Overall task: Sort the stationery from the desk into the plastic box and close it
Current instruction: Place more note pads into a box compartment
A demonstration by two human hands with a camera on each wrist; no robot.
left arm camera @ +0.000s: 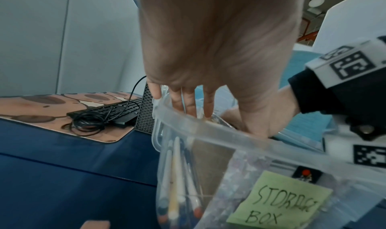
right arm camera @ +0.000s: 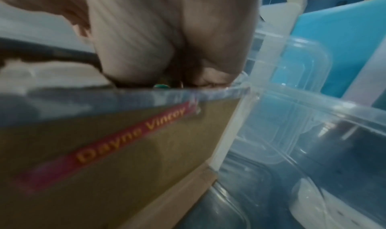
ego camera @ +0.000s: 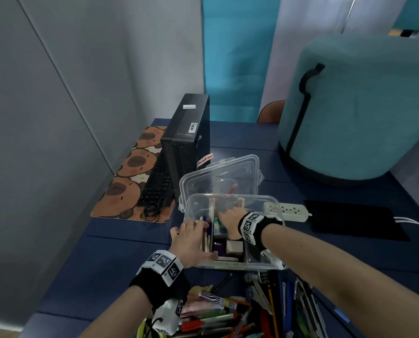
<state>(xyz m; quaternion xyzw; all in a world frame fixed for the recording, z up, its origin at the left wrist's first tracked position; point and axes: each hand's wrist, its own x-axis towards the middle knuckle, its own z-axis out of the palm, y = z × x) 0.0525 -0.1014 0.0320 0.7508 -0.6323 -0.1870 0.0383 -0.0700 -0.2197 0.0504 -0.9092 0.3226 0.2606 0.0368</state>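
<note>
Partly filled box; lid off; pens heaped at near worktop edge. Left hand open inside; right hand unclear.

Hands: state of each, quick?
Left hand: open, fingers straight, reaching into the box over the pens.
Right hand: inside the box; fingers hidden, cannot tell.

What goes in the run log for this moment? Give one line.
left hand: inside plastic box, on pens | right hand: inside box, grasp unclear | lid: off, behind box | stationery pile: unsorted
</note>
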